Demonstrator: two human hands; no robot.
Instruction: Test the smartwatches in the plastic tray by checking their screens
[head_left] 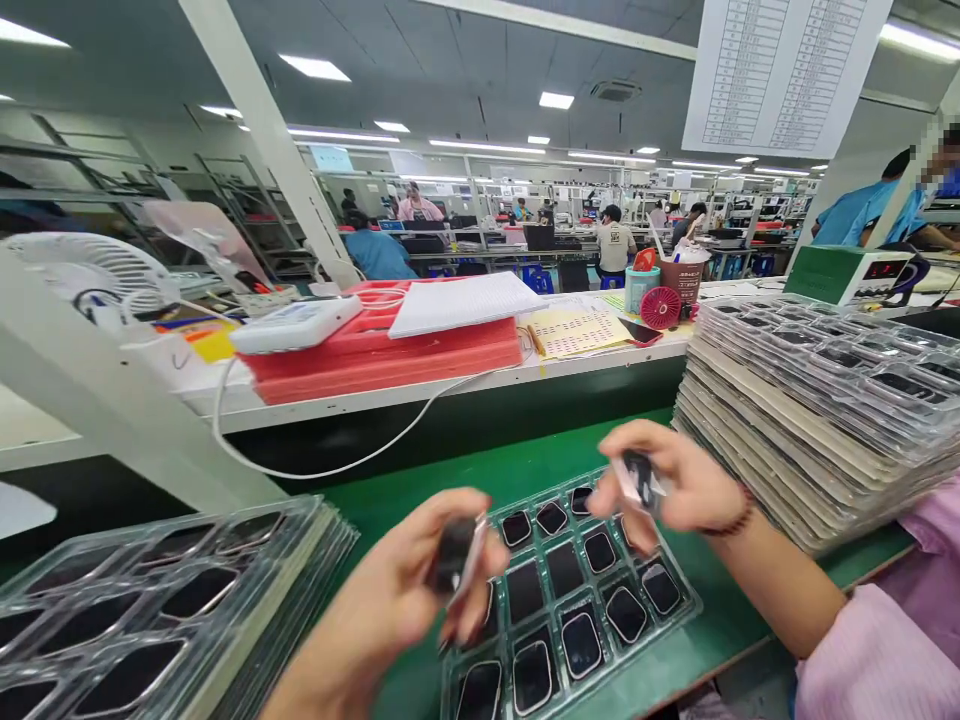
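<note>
My left hand is closed around a small dark screen piece with a pale edge, blurred by motion. In my right hand another small dark piece with a light edge is pinched between thumb and fingers, also blurred. Both hands hover above a clear plastic tray lying on the green bench. Its pockets hold several rounded, dark rectangular screens with light rims. Two pockets in the middle row look plain dark, without a light rim. My fingers hide part of the tray's left side and right edge.
Stacked screen trays stand at left, and a taller tray stack at right. Behind, a white shelf carries red foam, papers, cups and a green instrument. A white cable hangs down. Other people sit farther off.
</note>
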